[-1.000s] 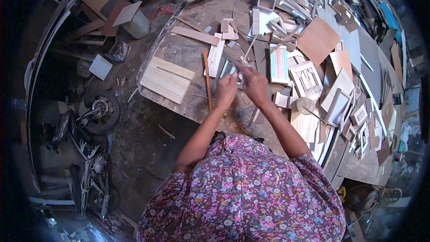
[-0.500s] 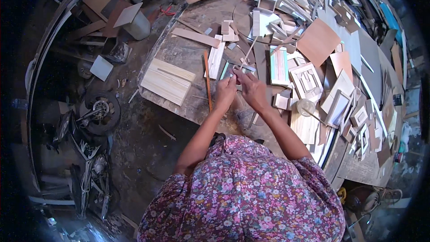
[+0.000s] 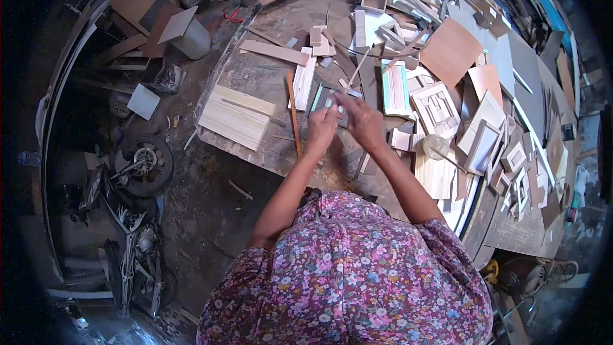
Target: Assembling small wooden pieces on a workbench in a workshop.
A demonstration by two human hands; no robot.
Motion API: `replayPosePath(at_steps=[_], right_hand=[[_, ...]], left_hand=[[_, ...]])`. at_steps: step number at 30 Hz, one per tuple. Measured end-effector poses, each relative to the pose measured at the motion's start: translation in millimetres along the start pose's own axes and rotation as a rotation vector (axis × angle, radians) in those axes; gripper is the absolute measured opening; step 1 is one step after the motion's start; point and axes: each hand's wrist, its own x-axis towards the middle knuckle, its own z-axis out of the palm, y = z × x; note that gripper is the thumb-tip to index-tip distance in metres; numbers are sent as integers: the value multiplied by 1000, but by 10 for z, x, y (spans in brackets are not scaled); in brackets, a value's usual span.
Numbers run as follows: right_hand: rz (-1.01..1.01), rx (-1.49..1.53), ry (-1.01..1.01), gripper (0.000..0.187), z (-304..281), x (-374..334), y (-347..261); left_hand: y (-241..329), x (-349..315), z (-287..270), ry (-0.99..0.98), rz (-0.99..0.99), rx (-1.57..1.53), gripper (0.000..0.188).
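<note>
My left hand (image 3: 323,129) is over the worktable, its thumb and fingers pinched together at the tip. What they hold, if anything, is too small to make out. Just to its right is my right hand (image 3: 366,126), slightly blurred, with thumb and fingers apart and pointing toward the left fingertips. Beneath both hands lies a small frame with a green edge (image 3: 315,97), mostly covered by them. Past the right fingertips a thin wooden stick (image 3: 360,67) slants away. An orange-brown strip (image 3: 293,112) lies left of my left hand.
Pale boards (image 3: 235,118) lie at the table's left edge. To the right are a green-edged wooden panel (image 3: 396,88), a compartmented wooden frame (image 3: 436,110) and a round clear container (image 3: 436,145) with a stick in it. Wood offcuts crowd the far right. A wheel (image 3: 143,160) is on the floor.
My right fingers have spread and drawn a little apart from the left ones, where they were close together before. The whole view has shifted slightly.
</note>
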Motion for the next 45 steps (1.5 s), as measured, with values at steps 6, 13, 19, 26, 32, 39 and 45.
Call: replayPosePath(at_steps=[6,13,19,26,32,39,45], right_hand=[[135,-1,123,49,-53,263,119],[5,63,41,50,72,-46,27],[233,-115,45,49,25,216,239],[24,74,44,43,182,-39,-21],[218,-37,51,44,149,179,197],[7,177,102,50,205,-33,-43],[98,-22,184,51,78,107,297]], left_hand=[[37,12,24,-78,-63,-126,35],[22,13,3,-41,-31,-112,31],[19,15,32,-96,-53,-94,31],[57,27,-69,4,-49,-110,33],[-57,40,-37,-78,-15,-67,31],[-26,64,-68,8,-25,-131,31],[-159,67,37,-90,24,-3,31]])
